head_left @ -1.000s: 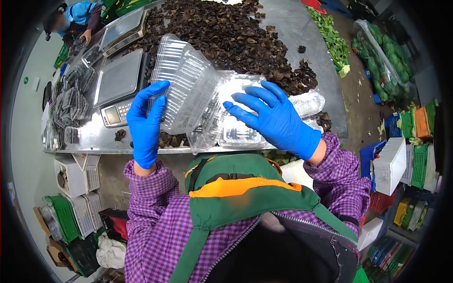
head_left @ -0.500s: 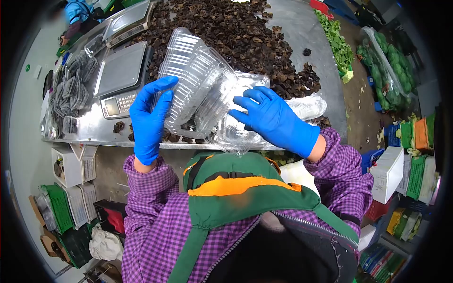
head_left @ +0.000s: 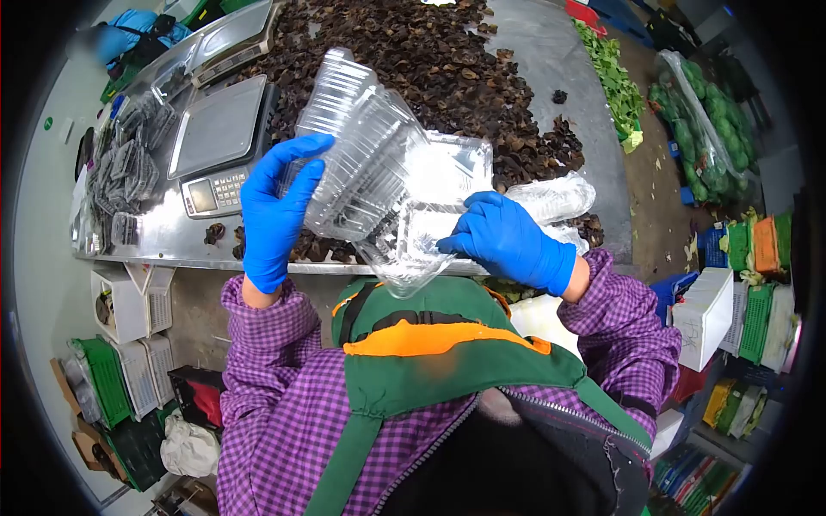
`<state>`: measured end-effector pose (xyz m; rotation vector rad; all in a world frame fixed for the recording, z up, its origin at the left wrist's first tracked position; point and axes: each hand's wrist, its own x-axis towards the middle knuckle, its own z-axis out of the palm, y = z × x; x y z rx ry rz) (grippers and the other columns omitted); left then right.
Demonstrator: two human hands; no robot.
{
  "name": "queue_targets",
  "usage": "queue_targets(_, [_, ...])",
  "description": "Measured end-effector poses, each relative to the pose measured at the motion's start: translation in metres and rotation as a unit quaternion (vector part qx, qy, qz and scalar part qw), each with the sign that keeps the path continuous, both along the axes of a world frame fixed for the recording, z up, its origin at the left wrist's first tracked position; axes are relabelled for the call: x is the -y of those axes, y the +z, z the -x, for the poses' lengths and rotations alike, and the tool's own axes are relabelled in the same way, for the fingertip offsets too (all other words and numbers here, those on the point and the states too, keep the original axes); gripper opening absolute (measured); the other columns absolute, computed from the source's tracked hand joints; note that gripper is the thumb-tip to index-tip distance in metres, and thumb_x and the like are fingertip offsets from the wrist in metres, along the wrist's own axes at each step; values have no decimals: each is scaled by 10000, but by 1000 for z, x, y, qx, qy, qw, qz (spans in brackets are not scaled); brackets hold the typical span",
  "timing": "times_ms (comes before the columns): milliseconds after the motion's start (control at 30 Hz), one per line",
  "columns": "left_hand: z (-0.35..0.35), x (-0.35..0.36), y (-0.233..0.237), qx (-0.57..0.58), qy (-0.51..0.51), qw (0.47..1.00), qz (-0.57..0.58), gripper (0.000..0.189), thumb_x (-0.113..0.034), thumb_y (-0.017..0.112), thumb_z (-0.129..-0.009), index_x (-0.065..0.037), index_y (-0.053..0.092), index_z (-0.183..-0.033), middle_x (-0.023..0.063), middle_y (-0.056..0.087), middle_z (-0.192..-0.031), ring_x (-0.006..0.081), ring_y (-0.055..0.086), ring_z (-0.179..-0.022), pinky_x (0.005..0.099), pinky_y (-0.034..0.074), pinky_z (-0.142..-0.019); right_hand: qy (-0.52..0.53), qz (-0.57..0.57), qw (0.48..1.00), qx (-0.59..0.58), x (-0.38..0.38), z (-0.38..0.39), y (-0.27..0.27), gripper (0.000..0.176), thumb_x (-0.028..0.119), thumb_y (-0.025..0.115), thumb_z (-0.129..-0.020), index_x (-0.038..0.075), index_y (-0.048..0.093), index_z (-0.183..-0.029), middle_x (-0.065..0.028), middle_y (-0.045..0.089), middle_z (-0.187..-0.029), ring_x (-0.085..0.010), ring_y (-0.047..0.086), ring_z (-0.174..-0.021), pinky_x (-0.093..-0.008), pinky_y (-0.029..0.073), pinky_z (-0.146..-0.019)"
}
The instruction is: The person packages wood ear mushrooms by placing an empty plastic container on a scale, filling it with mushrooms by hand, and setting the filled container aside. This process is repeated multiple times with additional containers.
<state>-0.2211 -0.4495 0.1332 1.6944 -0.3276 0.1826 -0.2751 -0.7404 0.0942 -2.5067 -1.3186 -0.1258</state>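
Observation:
Over the table's near edge, my left hand point(head_left: 280, 206) grips several nested clear plastic clamshell containers point(head_left: 348, 172), thumb on one side and fingers on the other. They stand tilted, ribbed faces toward me. On the right, my right hand point(head_left: 512, 245) has its fingers curled and pinches the edge of a clear plastic container point(head_left: 422, 236) that overlaps the held ones. Where one container ends and another begins is hard to tell through the shine. Dark, crinkled pieces that look like wood ear mushrooms point(head_left: 413, 52) are spread behind them.
A digital scale point(head_left: 219, 129) stands left of my left hand, with another scale point(head_left: 232, 43) behind it. Filled clear boxes point(head_left: 129, 163) pile up at the left edge. Leafy greens point(head_left: 611, 77) lie along the right side. A person in blue point(head_left: 133, 34) is at the far left.
My right hand has gone from spread fingers to a closed pinch on the container's edge. The lower container has swung down toward me. My left hand keeps its grip.

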Motion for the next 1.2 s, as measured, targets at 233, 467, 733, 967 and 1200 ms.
queue_targets(233, [7, 18, 12, -111, -200, 974, -10, 344, -31, 682, -804, -13, 616, -1141, 83, 624, -1177, 163, 571, -1083, 310, 437, -967, -66, -126, 989, -31, -16, -2, 55, 287, 257, 766, -705, 196, 675, -971, 10, 590, -812, -212, 575, -807, -352, 422, -723])
queue_targets(467, [10, 25, 22, -66, -277, 958, -17, 845, -154, 872, -607, -18, 457, -1330, 100, 500, -1337, 213, 449, -1255, 363, 334, -1076, -84, -249, 963, 59, -30, -16, 67, 231, 249, 781, -695, 171, 681, -889, 16, 606, -787, -191, 550, -712, -331, 376, -656])
queue_targets(733, [20, 28, 33, -19, -259, 958, -118, 963, -188, 880, -600, 4, 367, -1392, 151, 410, -1420, 249, 390, -1314, 376, 302, -1098, -98, -229, 961, 116, -48, -22, 68, 192, 251, 753, -716, 160, 658, -856, -4, 575, -790, -225, 545, -781, -395, 428, -831])
queue_targets(967, [21, 15, 22, -136, -212, 968, -2, 673, -56, 746, -699, 9, 474, -1312, 142, 510, -1338, 238, 477, -1241, 366, 337, -1077, -106, -441, 891, 5, -51, -24, 57, 334, 141, 767, -708, 141, 695, -1034, -69, 603, -1111, -267, 546, -1048, -415, 379, -987])
queue_targets(1200, [16, -62, 10, -123, 29, 969, 213, 683, -238, 558, -821, -16, 333, -1427, 176, 450, -1380, 273, 486, -1226, 375, 348, -1075, -282, -419, 850, -150, 0, 10, 9, 274, 137, 624, -873, 37, 632, -1129, -122, 630, -1094, -221, 603, -997, -338, 471, -884])
